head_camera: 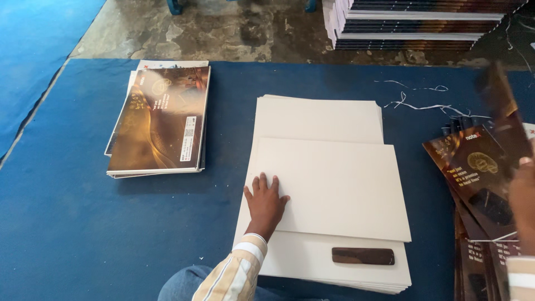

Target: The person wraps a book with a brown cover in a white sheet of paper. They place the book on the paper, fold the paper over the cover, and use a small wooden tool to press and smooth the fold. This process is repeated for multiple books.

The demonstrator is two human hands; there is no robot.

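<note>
I am watching my left hand (266, 202) lying flat, its fingers (259, 185) spread wide and gripping nothing, pressing on the lower left part of a cream rectangular card sheet (340, 187). That sheet is lying slightly askew on top of a stack of cream card sheets (317, 117) that is reaching away from the fingers and also toward me. Just to the right of the wrist and nearer to me, a dark brown oblong wooden block (363, 256) is resting on the stack's near edge.

My right hand (523, 203) is showing only partly at the frame's edge; it is blurred, and it is touching a glossy dark brown and gold printed cover (479, 173). I cannot tell whether its fingers are closing on the cover or only resting against it. More such covers are fanning out beneath it.

I am judging the top sheet to be light, fairly stiff and smooth, so it will likely slide easily under a flat palm; an edge or corner would be the place to pinch it, since the flat face offers no grip.

Well away to the left of the fingers, a neat pile of brown and gold printed covers (161, 120) is lying on the blue cloth-covered tabletop (67, 223). Far beyond, stacked bound booklets (412, 25) are standing on the grey concrete floor (223, 28).
</note>
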